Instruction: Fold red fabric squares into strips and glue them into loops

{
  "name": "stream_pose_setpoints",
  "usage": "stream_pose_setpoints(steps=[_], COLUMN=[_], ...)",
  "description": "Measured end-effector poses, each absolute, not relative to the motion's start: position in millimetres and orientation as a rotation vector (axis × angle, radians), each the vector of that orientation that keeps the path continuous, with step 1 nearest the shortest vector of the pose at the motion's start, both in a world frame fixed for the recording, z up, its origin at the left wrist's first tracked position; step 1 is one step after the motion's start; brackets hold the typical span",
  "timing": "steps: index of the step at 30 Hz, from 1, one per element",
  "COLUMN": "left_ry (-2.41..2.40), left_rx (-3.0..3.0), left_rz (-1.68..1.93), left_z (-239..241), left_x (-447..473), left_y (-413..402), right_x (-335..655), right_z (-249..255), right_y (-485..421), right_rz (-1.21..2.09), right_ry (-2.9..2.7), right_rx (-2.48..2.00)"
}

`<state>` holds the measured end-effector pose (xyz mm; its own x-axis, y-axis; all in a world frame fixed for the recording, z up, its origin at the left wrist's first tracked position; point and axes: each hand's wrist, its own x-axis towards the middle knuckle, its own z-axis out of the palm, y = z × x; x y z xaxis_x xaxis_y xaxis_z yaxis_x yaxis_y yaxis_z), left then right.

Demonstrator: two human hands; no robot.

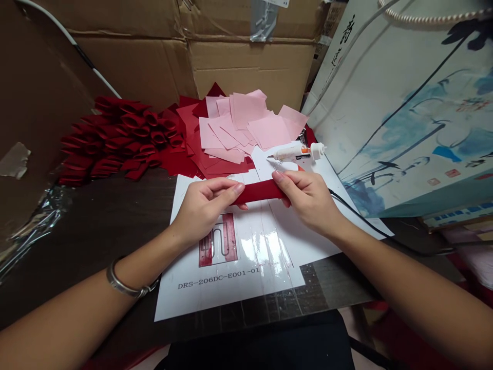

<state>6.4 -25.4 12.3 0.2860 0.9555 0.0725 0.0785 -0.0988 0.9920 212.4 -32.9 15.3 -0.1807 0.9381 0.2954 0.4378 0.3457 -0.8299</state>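
A dark red strip [261, 191], of paper or felt, stretches level between my two hands above white paper sheets [269, 221]. Its left end is pinched in my left hand [210, 203], thumb on top. At the other end my right hand [308, 195] closes on it the same way. Just beyond my right hand lies a white hot glue gun [295, 153] on its side, nozzle to the left, partly hidden by that hand. Printed on the front sheet are a red diagram [230, 239] and some lettering.
Many rolled red pieces [123, 136] are heaped at the back left. Pink squares [250, 121] lie over red squares [190, 121] at the back. Cardboard [250, 72] walls the rear, a painted panel [408, 123] the right. A black cord [362, 221] runs rightward.
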Motion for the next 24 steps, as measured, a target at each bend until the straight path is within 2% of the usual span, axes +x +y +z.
stream_pose_setpoints(steps=[12, 16, 24], left_ry=[1.117, 1.165, 1.429], left_rx=[1.423, 1.293, 1.146], left_rz=[1.093, 1.32, 1.742], left_z=[7.2, 11.4, 43.5], left_x=[6.8, 3.8, -57.3], left_y=[-21.3, -4.1, 67.4], right_x=[213.8, 212.5, 206.9], right_z=[-0.6, -8.5, -12.7], right_y=[-25.4, -22.2, -22.2], right_rz=[0.948, 1.054, 1.009], right_ry=[-1.704, -1.532, -1.602], right_rx=[-1.215, -1.203, -1.171])
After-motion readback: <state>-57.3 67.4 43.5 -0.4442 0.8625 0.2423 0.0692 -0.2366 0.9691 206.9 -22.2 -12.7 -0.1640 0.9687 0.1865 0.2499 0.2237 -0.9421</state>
